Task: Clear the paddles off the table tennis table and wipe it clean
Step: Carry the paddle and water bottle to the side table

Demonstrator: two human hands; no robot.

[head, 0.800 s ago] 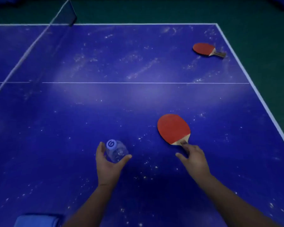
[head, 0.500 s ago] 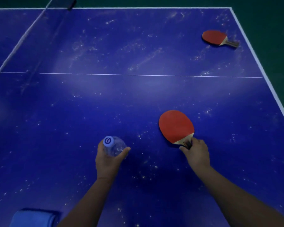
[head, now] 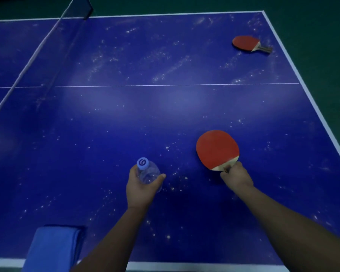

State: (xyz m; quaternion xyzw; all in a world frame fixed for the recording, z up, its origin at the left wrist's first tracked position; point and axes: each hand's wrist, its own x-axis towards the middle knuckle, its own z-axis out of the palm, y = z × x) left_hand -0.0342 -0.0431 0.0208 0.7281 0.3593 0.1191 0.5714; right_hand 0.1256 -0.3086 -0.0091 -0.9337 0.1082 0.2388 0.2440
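Overhead, dusty blue table (head: pixel 165 114), green floor (head: pixel 322 26)

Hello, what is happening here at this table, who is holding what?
A person is clearing a dusty table tennis table. The right hand grips the near paddle by its handle; the left hand holds a clear water bottle. The far paddle lies untouched near the corner, and a folded blue cloth sits at the near edge.
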